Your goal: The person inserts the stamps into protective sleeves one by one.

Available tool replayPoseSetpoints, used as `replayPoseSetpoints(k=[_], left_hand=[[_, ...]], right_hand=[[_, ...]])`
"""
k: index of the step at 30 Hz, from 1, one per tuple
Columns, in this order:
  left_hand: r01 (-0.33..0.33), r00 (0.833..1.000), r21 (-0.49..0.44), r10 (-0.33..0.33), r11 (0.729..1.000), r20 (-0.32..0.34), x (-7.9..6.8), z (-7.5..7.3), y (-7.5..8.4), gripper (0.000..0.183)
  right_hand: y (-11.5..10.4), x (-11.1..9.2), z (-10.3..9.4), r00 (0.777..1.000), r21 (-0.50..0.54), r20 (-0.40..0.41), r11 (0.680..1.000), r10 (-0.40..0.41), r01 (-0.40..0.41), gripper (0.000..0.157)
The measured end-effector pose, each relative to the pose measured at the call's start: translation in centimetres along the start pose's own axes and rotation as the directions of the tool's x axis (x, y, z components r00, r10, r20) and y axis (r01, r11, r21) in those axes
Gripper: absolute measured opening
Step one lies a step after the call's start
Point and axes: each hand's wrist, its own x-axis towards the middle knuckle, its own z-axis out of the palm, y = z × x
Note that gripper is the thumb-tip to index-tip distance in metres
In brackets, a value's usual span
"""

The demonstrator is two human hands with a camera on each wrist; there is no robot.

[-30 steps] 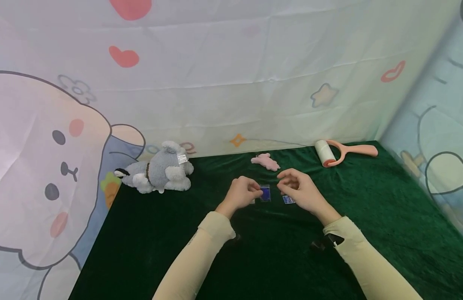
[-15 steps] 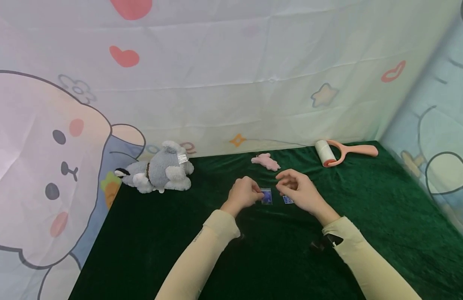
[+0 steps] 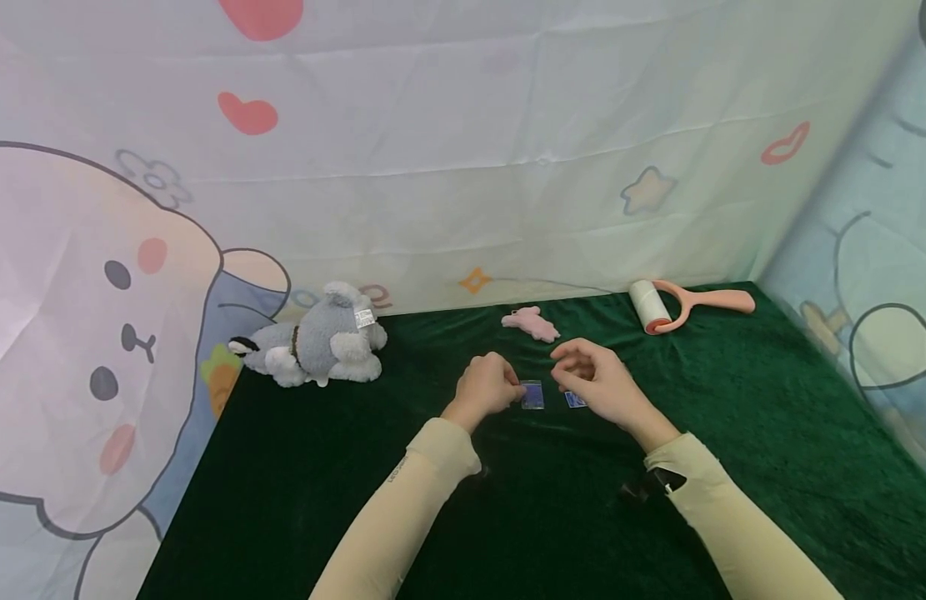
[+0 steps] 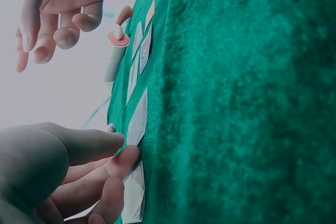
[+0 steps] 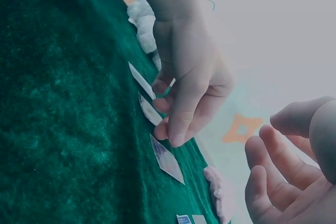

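My left hand (image 3: 485, 386) is low over the green cloth, its thumb and finger pinching the near edge of a blue card (image 3: 533, 395) in a clear sleeve. The same card (image 4: 138, 120) lies flat by the fingertips in the left wrist view, and a pale card (image 4: 134, 195) is partly behind the fingers. My right hand (image 3: 601, 381) hovers with loosely bent fingers and nothing between them. Below it shows a blue-and-white card (image 3: 576, 400), partly covered by the hand. Several more cards (image 4: 134, 80) lie in two rows beyond, in the left wrist view.
A grey plush animal (image 3: 323, 340) lies at the back left of the green cloth (image 3: 553, 517). Behind the hands is a small pink plush (image 3: 533, 323). A lint roller (image 3: 650, 306) with a peach handle rests at the back right, near the printed curtain (image 3: 447, 125).
The left hand has shifted slightly right, and the blue card beside its fingertips has slid a little toward me. The right hand has barely moved.
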Motion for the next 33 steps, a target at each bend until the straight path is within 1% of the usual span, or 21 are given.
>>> replayPoseSetpoints(k=[5,9,13,18,21,27,30,33], left_hand=[[0.006,1.0,0.001,-0.006,1.0,0.003,0.0,-0.1,0.0,0.017],[-0.004,1.0,-0.021,0.004,1.0,-0.002,-0.1,-0.3,0.0,0.016],[-0.042,0.999,-0.041,0.041,0.998,-0.014,-0.4,-0.5,0.0,0.016],[-0.093,0.995,-0.069,0.092,0.993,-0.027,-0.8,-0.8,0.2,0.015],[-0.107,0.994,-0.091,0.105,0.99,-0.028,-1.0,-0.9,0.2,0.015],[-0.125,0.992,-0.136,0.124,0.983,-0.015,-1.3,-1.0,0.2,0.016],[-0.155,0.988,-0.151,0.154,0.976,-0.015,-1.3,-1.0,0.1,0.016],[-0.201,0.98,-0.158,0.2,0.967,-0.021,-1.2,-1.0,0.2,0.017]], right_hand=[[-0.1,-0.1,-0.2,1.0,-0.005,-0.001,1.0,0.005,-0.005,0.023],[0.2,-0.1,-0.5,1.0,-0.002,-0.002,1.0,0.006,-0.006,0.023],[0.6,-0.2,-1.1,1.0,-0.014,-0.01,1.0,0.007,-0.007,0.023],[1.3,-0.5,-1.8,1.0,-0.058,-0.013,0.998,0.021,-0.021,0.024],[1.7,-0.7,-2.0,0.999,-0.089,-0.008,0.995,0.033,-0.033,0.026],[2.3,-1.2,-2.4,0.996,-0.125,0.019,0.988,0.091,-0.088,0.028],[2.7,-1.4,-2.5,0.993,-0.131,0.026,0.985,0.115,-0.111,0.028],[3.1,-1.6,-2.4,0.991,-0.132,0.024,0.983,0.129,-0.125,0.028]])
